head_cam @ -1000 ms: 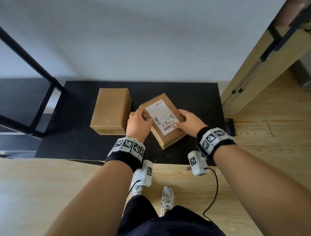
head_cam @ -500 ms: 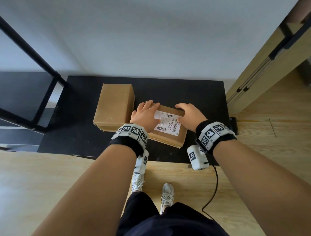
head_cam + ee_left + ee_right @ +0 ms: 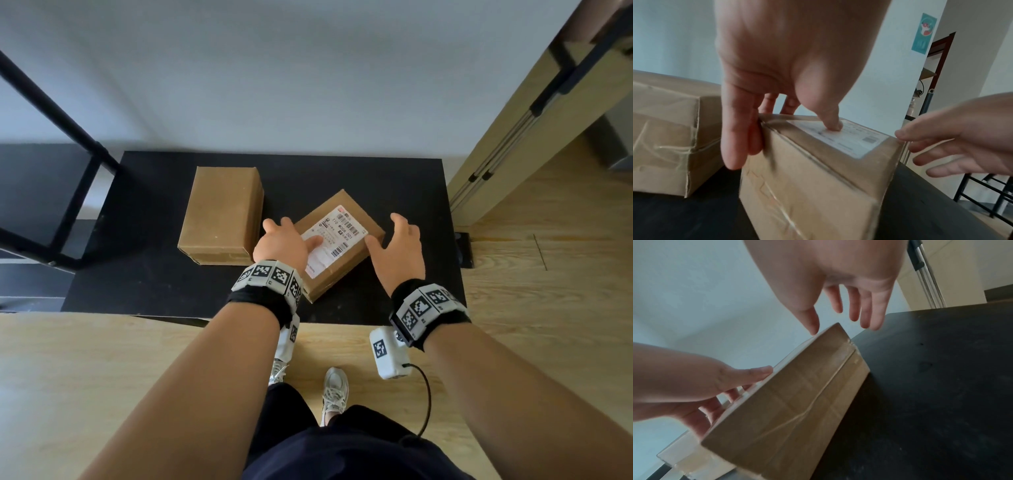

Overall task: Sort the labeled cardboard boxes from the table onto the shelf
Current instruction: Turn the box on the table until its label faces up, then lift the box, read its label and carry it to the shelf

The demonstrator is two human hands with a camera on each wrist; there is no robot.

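Note:
A cardboard box with a white shipping label [image 3: 342,246] lies skewed on the black table [image 3: 154,274], label facing up. My left hand [image 3: 291,236] grips its left end. In the left wrist view the thumb [image 3: 830,123] presses on the label and the fingers run down the box's side [image 3: 818,186]. My right hand [image 3: 394,240] hovers spread beside the box's right edge, and its thumb tip [image 3: 813,331] is at the top edge of the box [image 3: 797,402]. A plain taped cardboard box [image 3: 222,209] stands just to the left.
A black metal shelf frame [image 3: 51,171] stands to the left of the table. A wooden door with a black rail [image 3: 531,137] is on the right. A white wall runs behind the table, and wooden floor lies in front of it.
The labeled box has turned on the table, its far end now pointing right. My right hand has let go of it and spread open. My left hand keeps its hold.

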